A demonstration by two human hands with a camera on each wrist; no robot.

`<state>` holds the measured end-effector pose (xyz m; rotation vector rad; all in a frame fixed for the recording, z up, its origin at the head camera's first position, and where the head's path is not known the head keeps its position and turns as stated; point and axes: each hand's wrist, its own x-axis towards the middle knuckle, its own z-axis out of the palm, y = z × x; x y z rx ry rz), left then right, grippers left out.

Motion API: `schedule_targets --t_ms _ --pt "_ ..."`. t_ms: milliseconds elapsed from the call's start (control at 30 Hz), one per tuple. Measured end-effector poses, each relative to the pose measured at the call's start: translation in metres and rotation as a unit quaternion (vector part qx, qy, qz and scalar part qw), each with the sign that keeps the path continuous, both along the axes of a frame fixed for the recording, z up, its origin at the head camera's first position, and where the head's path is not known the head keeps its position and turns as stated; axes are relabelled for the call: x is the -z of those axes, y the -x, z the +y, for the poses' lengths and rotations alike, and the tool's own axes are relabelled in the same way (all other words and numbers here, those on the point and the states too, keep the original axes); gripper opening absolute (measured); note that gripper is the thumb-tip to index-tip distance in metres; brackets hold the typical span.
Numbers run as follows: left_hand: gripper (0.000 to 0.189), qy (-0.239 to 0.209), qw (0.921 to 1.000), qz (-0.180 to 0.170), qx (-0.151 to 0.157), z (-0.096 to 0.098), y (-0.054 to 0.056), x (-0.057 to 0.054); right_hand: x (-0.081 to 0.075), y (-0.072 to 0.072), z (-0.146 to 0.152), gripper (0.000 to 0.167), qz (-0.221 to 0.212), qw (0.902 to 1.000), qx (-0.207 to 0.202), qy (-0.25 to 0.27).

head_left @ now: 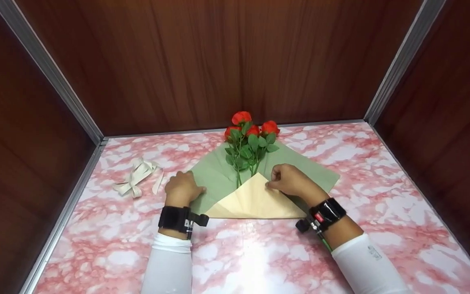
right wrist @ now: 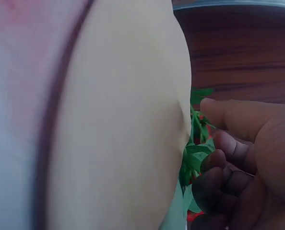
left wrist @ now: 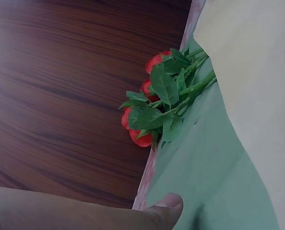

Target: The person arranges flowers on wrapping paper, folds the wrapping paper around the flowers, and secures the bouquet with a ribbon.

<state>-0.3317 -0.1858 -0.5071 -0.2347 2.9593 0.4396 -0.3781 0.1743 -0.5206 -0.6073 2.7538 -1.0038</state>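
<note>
A sheet of wrapping paper (head_left: pixel 300 163), green on its upper face, lies on the table with its cream lower flap (head_left: pixel 255 202) folded up over the stems. Several red roses (head_left: pixel 242 117) with green leaves lie on it, blooms toward the back wall. My left hand (head_left: pixel 182 188) rests on the paper's left side, its thumb (left wrist: pixel 169 201) stretched out over the green. Beside the flap's tip is my right hand (head_left: pixel 292 179), fingers loosely curled and thumb apart from them. In the right wrist view nothing shows between the right hand's fingers (right wrist: pixel 219 158); the flap (right wrist: pixel 123 120) stands close by.
A cream ribbon bow (head_left: pixel 137 177) lies on the table to the left of the paper. The table (head_left: pixel 108 249) has a pink and white marbled top. Dark wood-grain panels (head_left: pixel 202 61) with metal edging enclose the back and both sides.
</note>
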Motion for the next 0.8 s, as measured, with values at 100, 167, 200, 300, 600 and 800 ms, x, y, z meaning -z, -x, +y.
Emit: schedule_targets --t_ms 100,167,200,300,600,800 --pt "0.077 -0.004 0.9994 -0.017 -0.031 -0.002 0.002 0.001 -0.003 -0.009 0.007 0.027 -0.004 0.9990 -0.029 -0.033" --pt "0.078 -0.011 0.9983 -0.027 -0.050 -0.003 0.002 0.001 -0.004 -0.012 0.013 0.028 -0.008 0.9968 -0.050 -0.061" --pt "0.077 -0.013 0.9978 -0.032 -0.057 -0.003 0.002 0.001 -0.004 -0.014 0.016 0.028 -0.014 0.9955 -0.059 -0.073" --pt "0.077 -0.021 0.9964 -0.037 -0.072 -0.005 0.003 0.000 -0.003 -0.016 0.023 0.027 -0.029 0.9916 -0.079 -0.098" --pt "0.076 -0.014 0.9961 -0.028 -0.083 -0.015 0.005 0.004 0.003 -0.017 0.037 0.025 -0.070 0.9894 -0.088 -0.091" --pt "0.077 -0.027 0.9958 -0.019 -0.086 -0.020 0.006 0.009 0.005 -0.016 0.041 0.025 -0.083 0.9897 -0.090 -0.075"
